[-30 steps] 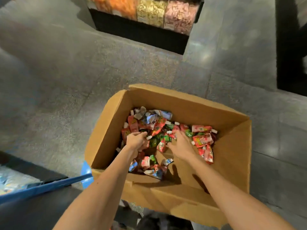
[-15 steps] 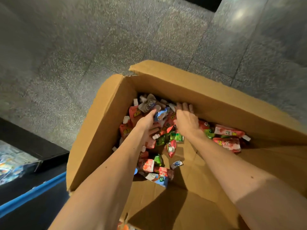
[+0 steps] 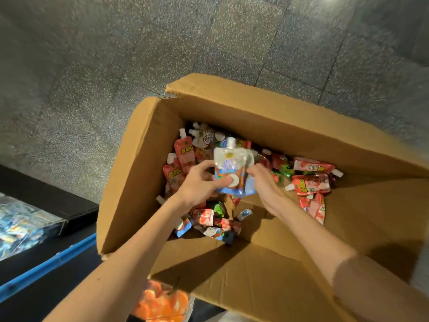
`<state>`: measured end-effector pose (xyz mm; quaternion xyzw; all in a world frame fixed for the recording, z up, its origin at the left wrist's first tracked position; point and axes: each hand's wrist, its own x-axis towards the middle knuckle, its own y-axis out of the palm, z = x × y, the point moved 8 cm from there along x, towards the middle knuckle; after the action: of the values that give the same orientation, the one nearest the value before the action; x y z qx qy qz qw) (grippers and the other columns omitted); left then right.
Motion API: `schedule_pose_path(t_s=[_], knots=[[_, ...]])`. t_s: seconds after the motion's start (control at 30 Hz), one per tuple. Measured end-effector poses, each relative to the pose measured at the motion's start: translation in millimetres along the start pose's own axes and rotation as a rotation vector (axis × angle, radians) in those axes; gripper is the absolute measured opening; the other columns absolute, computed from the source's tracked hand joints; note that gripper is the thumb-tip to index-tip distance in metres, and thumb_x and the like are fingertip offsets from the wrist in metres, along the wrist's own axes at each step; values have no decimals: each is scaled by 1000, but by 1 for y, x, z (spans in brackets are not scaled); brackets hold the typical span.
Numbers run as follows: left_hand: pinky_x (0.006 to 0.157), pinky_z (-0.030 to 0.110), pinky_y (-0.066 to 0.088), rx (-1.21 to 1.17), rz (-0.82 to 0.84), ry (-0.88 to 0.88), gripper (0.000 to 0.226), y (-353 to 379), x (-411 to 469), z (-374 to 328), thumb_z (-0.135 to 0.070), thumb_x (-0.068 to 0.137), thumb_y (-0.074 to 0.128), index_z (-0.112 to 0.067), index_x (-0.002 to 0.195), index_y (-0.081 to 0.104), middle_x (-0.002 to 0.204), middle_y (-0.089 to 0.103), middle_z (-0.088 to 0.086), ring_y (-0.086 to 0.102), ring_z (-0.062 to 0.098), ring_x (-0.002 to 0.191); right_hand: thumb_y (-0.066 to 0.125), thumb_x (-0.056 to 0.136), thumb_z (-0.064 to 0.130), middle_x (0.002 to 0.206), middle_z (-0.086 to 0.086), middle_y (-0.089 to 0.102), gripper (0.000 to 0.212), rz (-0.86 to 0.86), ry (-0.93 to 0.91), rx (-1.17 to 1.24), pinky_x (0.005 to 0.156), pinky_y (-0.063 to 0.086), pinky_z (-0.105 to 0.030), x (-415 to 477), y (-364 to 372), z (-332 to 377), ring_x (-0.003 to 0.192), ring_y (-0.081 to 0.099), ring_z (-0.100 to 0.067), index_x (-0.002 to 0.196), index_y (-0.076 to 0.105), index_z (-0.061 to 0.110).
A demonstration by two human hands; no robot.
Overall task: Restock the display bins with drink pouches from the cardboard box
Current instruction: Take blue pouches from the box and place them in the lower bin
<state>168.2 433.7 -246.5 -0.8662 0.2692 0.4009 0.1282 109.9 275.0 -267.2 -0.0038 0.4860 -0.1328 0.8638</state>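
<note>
Pouch lifted from box — left hand pinches it, right hand touches.

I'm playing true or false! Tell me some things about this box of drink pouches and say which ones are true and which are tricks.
1. The left hand holds a white and blue pouch. True.
2. The cardboard box is filled to the top. False: the pouches cover only part of the bottom, and bare cardboard shows near the person.
3. The held pouch has a white cap. True.
4. Every pouch in the box is blue. False: many are red pouches, and a few are green.
5. The right hand is outside the box. False: it reaches inside, with its fingers at the held pouch's right edge.
</note>
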Motion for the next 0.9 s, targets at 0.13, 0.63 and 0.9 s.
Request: schedule_pose_path(t_s=[0.13, 0.63, 0.9], knots=[[53, 16, 45, 227, 133, 70, 43, 31, -17, 0, -32, 81, 81, -19, 115, 57, 74, 71, -8, 64, 2, 58, 47, 76, 84, 114, 3, 70, 71, 154, 133, 225, 86, 54, -37, -26, 26, -40, 102, 67, -17, 118, 63, 28], [106, 39, 42, 1595, 359, -101, 76, -19, -33, 99, -45, 87, 71, -25, 150, 35, 145, 44, 7, 42, 27, 135, 85, 52, 45, 92, 1, 74, 49, 371, 308, -436, 77, 55, -33, -22, 42, -160, 84, 69, -16, 93, 72, 20], [97, 32, 43, 1558, 352, -60, 52, -24, -31, 111, -31, 90, 70, -15, 136, 51, 132, 53, 4, 50, 22, 124, 77, 52, 56, 91, -6, 73, 52, 452, 271, -592, 71, 49, -36, -2, 65, -165, 85, 68, -23, 84, 71, 15]])
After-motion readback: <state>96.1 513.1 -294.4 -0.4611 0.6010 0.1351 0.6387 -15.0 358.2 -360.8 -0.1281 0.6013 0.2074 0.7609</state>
